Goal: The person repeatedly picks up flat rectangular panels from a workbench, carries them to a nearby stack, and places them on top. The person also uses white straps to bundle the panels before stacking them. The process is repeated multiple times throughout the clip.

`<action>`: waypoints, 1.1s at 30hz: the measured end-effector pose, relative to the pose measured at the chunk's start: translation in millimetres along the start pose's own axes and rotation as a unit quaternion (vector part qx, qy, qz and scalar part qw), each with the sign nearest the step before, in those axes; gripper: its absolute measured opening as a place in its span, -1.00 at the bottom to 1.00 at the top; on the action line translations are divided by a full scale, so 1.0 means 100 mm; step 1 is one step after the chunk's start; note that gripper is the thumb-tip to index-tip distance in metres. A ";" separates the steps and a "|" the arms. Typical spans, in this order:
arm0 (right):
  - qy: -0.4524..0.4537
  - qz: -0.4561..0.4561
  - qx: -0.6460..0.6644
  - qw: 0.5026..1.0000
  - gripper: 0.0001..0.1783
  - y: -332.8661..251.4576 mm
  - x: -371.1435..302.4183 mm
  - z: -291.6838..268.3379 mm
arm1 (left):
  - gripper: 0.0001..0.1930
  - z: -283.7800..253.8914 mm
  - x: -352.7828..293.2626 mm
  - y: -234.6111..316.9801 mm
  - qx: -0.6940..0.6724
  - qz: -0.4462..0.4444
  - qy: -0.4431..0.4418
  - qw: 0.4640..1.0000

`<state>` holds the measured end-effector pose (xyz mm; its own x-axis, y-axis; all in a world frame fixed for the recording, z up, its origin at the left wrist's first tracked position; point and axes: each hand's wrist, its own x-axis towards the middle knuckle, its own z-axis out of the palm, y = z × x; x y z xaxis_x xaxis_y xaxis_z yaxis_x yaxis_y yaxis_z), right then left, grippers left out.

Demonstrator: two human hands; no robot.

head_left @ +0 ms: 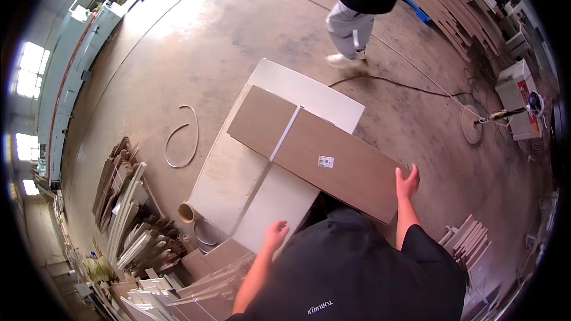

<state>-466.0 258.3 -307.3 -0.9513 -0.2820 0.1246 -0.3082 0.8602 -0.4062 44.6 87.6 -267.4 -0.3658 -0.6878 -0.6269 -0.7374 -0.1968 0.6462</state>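
Observation:
A long brown panel pack (pixel 348 160), with a white strap (pixel 286 134) round it and a small white label (pixel 325 161), lies slantwise across a white-topped table or stack of boards (pixel 220 187). Its near right end juts out past the white surface. At that end, my right hand (pixel 407 183) has its fingers apart and seems to touch the pack's edge. My left hand (pixel 275 236) hovers by the near edge of the white surface, fingers loosely bent and nothing visible in them.
Wood offcuts (pixel 134 226) and a cardboard tube (pixel 187 212) sit at the left. A bent strip (pixel 181 137) and a black cable (pixel 404 85) lie on the floor. Another person (pixel 357 18) stands beyond the table. Long boards (pixel 458 9) are stacked at far right.

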 end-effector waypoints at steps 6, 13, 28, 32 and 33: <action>-0.256 0.437 0.352 0.787 0.09 1.29 -0.62 -0.03 | -0.62 -0.06 0.15 -0.18 0.029 -0.016 -0.033 0.999; -0.301 0.519 0.444 0.666 0.12 0.69 -0.75 -0.17 | -0.62 -0.17 0.24 -0.13 0.116 -0.017 -0.068 0.991; -0.371 0.465 0.417 0.687 -0.01 0.70 -0.55 -0.27 | -0.60 -0.23 0.34 -0.55 0.049 -0.097 -0.068 0.992; -0.410 0.452 0.377 0.697 -0.22 0.82 -0.58 -0.27 | -0.60 -0.19 0.35 -0.66 0.048 -0.083 -0.071 0.993; -0.420 0.444 0.367 0.701 -0.26 0.82 -0.60 -0.31 | -0.61 -0.17 0.36 -0.66 0.053 -0.076 -0.068 0.993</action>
<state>-434.6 359.4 -319.8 -0.3308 -0.1887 -0.9246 0.7831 0.4919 -0.3806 89.8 64.3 -325.6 -0.3138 -0.5532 -0.7717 -0.8429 -0.2117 0.4946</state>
